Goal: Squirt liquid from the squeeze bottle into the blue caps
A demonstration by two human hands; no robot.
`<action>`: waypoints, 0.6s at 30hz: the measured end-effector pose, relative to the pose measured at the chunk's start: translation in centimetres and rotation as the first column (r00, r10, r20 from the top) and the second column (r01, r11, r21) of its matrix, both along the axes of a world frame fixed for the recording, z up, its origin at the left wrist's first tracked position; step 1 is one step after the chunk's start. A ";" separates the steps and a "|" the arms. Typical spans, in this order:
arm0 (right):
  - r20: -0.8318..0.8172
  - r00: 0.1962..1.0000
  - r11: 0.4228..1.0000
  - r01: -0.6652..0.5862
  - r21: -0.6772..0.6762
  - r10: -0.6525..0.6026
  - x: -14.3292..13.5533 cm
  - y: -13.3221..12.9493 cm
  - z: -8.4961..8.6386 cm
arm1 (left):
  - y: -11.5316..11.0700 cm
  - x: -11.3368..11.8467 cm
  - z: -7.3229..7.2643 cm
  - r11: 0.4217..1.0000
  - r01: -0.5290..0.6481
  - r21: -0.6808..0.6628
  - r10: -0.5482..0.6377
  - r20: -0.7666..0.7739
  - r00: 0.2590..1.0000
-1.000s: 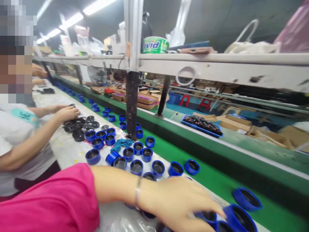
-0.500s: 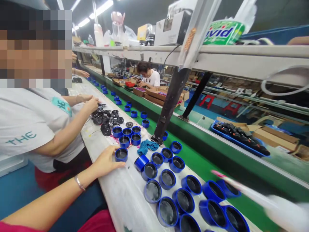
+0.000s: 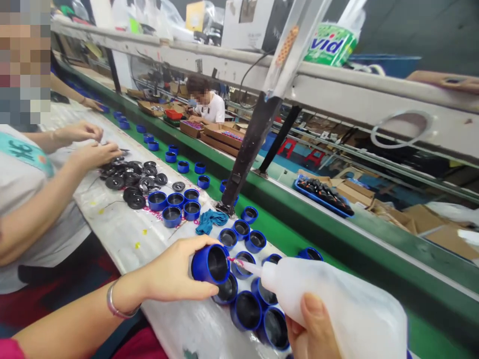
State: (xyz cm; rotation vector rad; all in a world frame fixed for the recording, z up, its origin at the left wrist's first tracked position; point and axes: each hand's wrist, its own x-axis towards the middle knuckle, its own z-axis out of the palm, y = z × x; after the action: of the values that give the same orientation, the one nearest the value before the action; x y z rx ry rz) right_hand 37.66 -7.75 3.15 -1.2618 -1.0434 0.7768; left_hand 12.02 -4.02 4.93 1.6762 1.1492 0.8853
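My left hand (image 3: 175,271) grips a blue cup-shaped ring (image 3: 202,264) with a black inside, tilted so its opening faces right. In my right hand (image 3: 314,329) is a white squeeze bottle (image 3: 344,304), lying nearly level. Its thin nozzle, reddish at the end, points left, and the tip is at the rim of the held cup; whether it touches I cannot tell. Several more blue cups (image 3: 246,310) stand open side up on the white bench behind and below my hands. The bottle hides part of them.
A co-worker's hands (image 3: 90,149) are over a pile of black round parts (image 3: 130,179) at the left. A teal cloth (image 3: 211,220) lies by a black post (image 3: 247,154). Blue cups stand along the green conveyor (image 3: 284,232). A shelf (image 3: 209,62) runs overhead.
My left hand has lifted the blue cup off the bench and tilted it. My right hand has brought the bottle leftward, nozzle to the cup's rim. The view has shifted right.
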 end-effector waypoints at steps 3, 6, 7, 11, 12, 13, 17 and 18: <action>0.102 0.994 0.999 -0.019 -0.047 0.024 1.2 -0.5 -1.2 | 0.2 0.3 -0.4 0.999 0.047 0.012 -0.048 0.028 0.998; 0.272 0.962 1.000 0.024 0.018 -0.028 2.4 -0.6 -2.6 | 0.3 0.5 -0.4 0.997 0.065 0.032 -0.066 0.035 0.997; 0.334 0.940 0.997 0.059 0.044 -0.070 2.8 -0.7 -3.1 | 0.3 0.6 -0.3 0.997 0.062 0.052 -0.064 0.025 0.998; 0.464 0.865 0.981 0.153 0.115 -0.190 4.5 -0.8 -3.8 | 0.4 0.9 0.4 0.984 0.050 0.173 -0.042 -0.050 0.998; 0.476 0.856 0.978 0.153 0.144 -0.204 4.9 -0.8 -3.8 | 0.4 1.0 0.5 0.979 0.051 0.199 -0.039 -0.064 0.997; 0.490 0.843 0.972 0.151 0.181 -0.223 5.4 -0.7 -3.7 | 0.4 1.0 0.6 0.974 0.055 0.221 -0.040 -0.074 0.996; 0.522 0.817 0.956 0.111 0.273 -0.244 7.5 -0.3 -3.6 | 0.3 1.1 0.7 0.957 0.073 0.279 -0.048 -0.094 0.994; 0.531 0.829 0.968 0.047 0.245 -0.174 8.0 -0.2 -3.7 | 0.2 1.2 0.7 0.954 0.075 0.289 -0.049 -0.098 0.994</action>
State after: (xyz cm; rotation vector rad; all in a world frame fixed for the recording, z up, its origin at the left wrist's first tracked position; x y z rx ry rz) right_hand 45.68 -8.00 -0.59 -1.3683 -1.4586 0.1839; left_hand 13.18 -3.78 5.64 1.9996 1.0561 0.9865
